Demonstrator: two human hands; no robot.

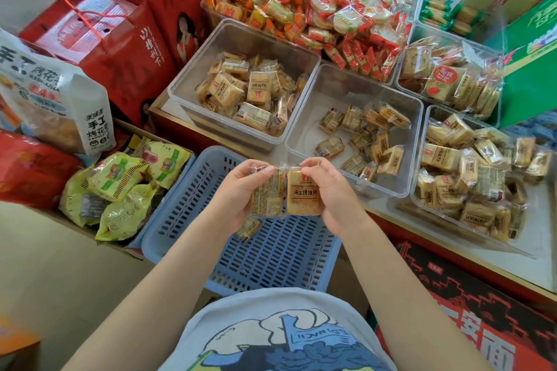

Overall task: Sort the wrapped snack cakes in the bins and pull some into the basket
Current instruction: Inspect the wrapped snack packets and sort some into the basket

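Cakes: two wrapped ones side by side, touching, above a blue basket. Left hand grips the left cake; right hand pinches the right cake. One more cake lies in the basket below them. Beyond the hands, clear bins of cakes crowd a red-edged surface; red boxes stand left of them.
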